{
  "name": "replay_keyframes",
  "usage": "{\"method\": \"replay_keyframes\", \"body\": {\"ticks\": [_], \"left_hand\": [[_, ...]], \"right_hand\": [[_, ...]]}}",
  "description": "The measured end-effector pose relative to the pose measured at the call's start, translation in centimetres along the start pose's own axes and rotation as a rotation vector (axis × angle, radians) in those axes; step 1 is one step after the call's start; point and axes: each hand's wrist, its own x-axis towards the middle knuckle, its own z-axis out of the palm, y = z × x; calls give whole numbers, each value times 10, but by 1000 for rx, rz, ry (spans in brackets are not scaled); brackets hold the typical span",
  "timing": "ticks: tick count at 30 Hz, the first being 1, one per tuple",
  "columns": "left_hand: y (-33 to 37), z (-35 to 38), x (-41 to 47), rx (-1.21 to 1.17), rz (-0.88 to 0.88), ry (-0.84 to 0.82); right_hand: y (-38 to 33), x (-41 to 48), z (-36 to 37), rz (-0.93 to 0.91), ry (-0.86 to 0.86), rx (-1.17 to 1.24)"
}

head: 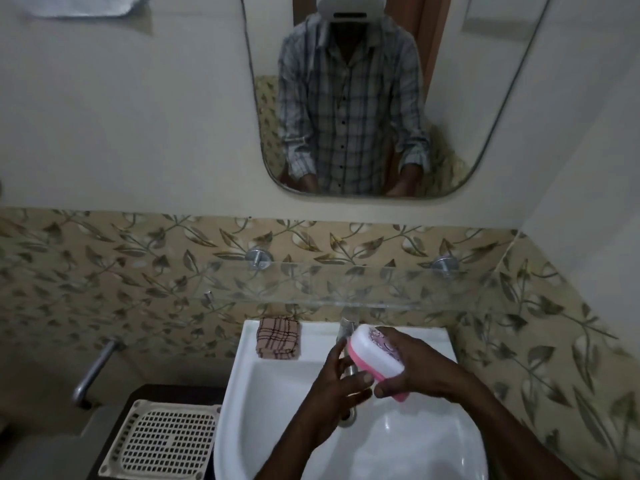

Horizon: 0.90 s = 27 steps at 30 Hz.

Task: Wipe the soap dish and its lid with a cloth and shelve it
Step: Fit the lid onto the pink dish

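Observation:
The soap dish (372,358) has a pink base and a white lid with a purple pattern, and the lid is on. My right hand (412,365) grips it from the right, tilted, above the white sink (242,393). My left hand (341,379) touches the dish's left and lower edge with fingers spread under it. A folded brown checked cloth (278,337) lies on the sink's back left rim, apart from both hands. A glass shelf (346,285) is fixed to the tiled wall above the sink.
A tap (346,329) stands behind the dish, partly hidden. A white perforated plastic stool (159,441) stands left of the sink, below a metal wall tap (93,372). The mirror (363,98) above shows a person in a checked shirt. The right wall is close.

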Motion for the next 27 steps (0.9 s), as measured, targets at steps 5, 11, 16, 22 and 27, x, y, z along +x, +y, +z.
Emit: {"method": "replay_keyframes", "body": {"ticks": [5, 11, 16, 22, 27], "left_hand": [[31, 5, -11, -69, 169, -39], [54, 0, -27, -133, 246, 5], [61, -2, -39, -78, 236, -26], [68, 1, -45, -56, 236, -45], [69, 2, -45, -18, 243, -57]], "right_hand": [[-49, -9, -14, -49, -4, 4], [-83, -16, -21, -109, 20, -49], [-93, -24, -20, -100, -6, -9], [-97, -34, -23, -75, -11, 10], [-98, -40, -24, -47, 63, 7]]}}
